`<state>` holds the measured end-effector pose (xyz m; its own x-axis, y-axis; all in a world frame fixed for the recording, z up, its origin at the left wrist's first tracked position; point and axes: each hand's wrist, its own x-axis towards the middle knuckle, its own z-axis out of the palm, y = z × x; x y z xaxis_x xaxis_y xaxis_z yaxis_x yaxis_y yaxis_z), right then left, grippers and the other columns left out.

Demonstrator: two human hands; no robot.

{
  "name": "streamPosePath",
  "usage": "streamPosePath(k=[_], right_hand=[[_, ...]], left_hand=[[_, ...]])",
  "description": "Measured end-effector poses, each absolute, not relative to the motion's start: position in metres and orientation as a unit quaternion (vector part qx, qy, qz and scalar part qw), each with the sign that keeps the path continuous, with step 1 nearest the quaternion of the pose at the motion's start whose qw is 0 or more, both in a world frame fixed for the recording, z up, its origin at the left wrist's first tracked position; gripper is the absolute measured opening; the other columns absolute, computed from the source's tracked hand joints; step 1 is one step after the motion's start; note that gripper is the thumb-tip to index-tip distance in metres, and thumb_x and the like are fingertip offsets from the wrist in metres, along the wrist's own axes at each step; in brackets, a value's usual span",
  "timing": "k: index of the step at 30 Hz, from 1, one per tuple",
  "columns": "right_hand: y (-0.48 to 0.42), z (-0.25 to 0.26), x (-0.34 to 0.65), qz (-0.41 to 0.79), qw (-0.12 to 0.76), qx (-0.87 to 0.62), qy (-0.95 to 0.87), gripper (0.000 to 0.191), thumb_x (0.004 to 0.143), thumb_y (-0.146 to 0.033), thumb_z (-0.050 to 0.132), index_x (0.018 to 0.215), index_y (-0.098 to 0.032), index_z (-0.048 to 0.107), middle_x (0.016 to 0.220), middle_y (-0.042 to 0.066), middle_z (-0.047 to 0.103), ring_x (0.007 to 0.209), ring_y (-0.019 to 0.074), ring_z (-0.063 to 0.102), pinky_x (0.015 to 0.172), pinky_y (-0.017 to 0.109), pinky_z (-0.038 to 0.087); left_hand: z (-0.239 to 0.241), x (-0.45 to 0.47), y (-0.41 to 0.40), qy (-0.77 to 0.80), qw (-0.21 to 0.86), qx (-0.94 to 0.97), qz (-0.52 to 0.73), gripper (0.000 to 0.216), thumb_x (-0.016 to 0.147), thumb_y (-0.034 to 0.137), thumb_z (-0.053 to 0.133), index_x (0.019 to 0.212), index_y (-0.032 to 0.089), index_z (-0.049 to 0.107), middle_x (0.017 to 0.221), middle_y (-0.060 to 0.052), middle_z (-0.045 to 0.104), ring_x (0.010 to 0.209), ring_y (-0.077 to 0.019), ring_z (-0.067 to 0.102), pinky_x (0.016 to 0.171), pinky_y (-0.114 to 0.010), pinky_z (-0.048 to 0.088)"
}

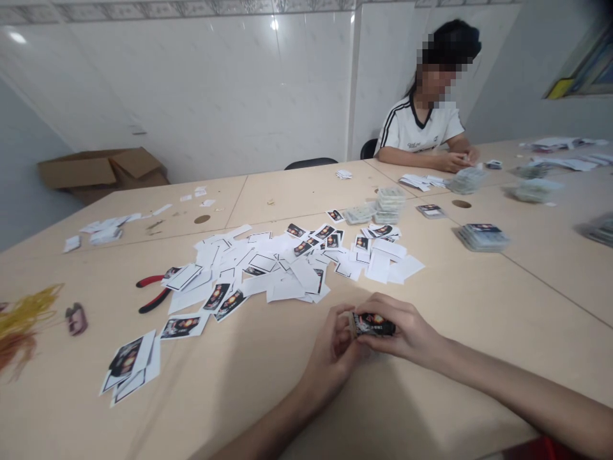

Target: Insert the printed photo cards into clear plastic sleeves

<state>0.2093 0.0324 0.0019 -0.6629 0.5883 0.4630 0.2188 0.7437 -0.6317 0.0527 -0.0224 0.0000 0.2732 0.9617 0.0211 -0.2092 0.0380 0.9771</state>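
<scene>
Low over the table's near side, both hands hold a small plastic box [376, 324] with a black printed card on its upper face. My left hand [338, 342] has curled fingers at the left end of the box. My right hand [402, 322] grips it from the right, thumb along the near edge and fingers over the far edge. Parts of the box are hidden by the fingers. Just beyond the hands lies a loose heap of white paper slips [287, 284], mixed with black printed cards [230, 303].
Red-handled pliers [156, 294] lie left of the heap. Stacked clear boxes [390, 204] and card-topped boxes [483, 237] stand beyond. Yellow strings [33, 310] are at the far left. A person in a white shirt [421, 131] sits across the table, near a cardboard carton [96, 172] on the left.
</scene>
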Motion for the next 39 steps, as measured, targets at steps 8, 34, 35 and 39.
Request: streamPosePath(k=[8,34,35,39], right_hand=[[0.032,0.0039,0.2096,0.275,0.331,-0.24,-0.87,0.03,0.073,-0.023,0.056,0.102,-0.019,0.047,0.086,0.005,0.053,0.078,0.0143,0.051,0.066,0.025,0.043],[0.0324,0.0053,0.2088,0.259,0.331,-0.236,-0.876,0.03,0.073,-0.022,0.055,0.102,-0.018,0.049,0.084,0.005,0.052,0.074,0.0136,0.052,0.063,0.024,0.044],[0.0323,0.0053,0.2088,0.26,0.332,-0.234,-0.876,0.03,0.073,-0.022,0.056,0.103,-0.018,0.049,0.084,0.005,0.052,0.074,0.0135,0.052,0.063,0.024,0.044],[0.0321,0.0042,0.2087,0.261,0.337,-0.234,-0.874,0.03,0.073,-0.023,0.056,0.102,-0.018,0.049,0.083,0.005,0.052,0.074,0.0137,0.052,0.063,0.024,0.044]], left_hand=[[-0.0033,0.0521,-0.0226,0.366,0.622,0.506,0.472,0.036,0.076,0.027,0.051,0.108,0.022,0.034,0.084,-0.003,0.052,0.074,-0.0135,0.053,0.062,-0.023,0.038],[-0.0037,0.051,-0.0227,0.377,0.601,0.537,0.456,0.036,0.077,0.024,0.05,0.109,0.022,0.034,0.086,-0.004,0.051,0.074,-0.0124,0.052,0.068,-0.026,0.04],[-0.0039,0.0511,-0.0226,0.375,0.603,0.535,0.458,0.037,0.077,0.025,0.05,0.11,0.022,0.034,0.087,-0.004,0.052,0.075,-0.013,0.052,0.068,-0.026,0.04],[-0.0045,0.051,-0.0229,0.381,0.608,0.521,0.463,0.039,0.075,0.027,0.052,0.11,0.022,0.036,0.088,-0.005,0.053,0.077,-0.0143,0.053,0.067,-0.025,0.04]])
